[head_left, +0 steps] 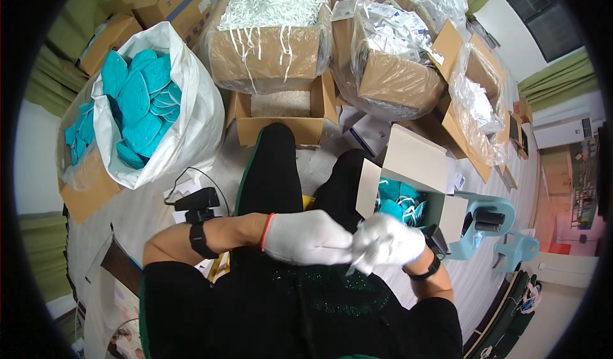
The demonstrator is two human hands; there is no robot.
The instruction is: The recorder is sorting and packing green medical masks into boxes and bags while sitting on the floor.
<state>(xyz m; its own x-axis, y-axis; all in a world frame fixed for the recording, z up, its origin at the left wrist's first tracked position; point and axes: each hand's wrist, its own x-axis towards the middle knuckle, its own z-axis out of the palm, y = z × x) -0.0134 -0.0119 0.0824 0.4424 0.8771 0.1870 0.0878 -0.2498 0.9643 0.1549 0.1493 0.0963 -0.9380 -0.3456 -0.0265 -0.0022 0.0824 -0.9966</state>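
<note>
Over my lap, both hands meet in white knit gloves. My left hand, in a glove with a red cuff edge, is closed with its fingertips against the right hand. Opposite it, my right hand is closed too, its fingers bunched and slightly blurred. Some thin white material shows where the two hands touch, but I cannot tell whether it is glove fabric or a separate thing. Just beyond my right hand stands an open white box with teal cup-shaped pieces and white straps inside.
A white sack full of teal cup-shaped pieces stands at left. Ahead are a carton heaped with white strips, a lower open carton, and cartons of small white packets. A light-blue plastic stool is at right.
</note>
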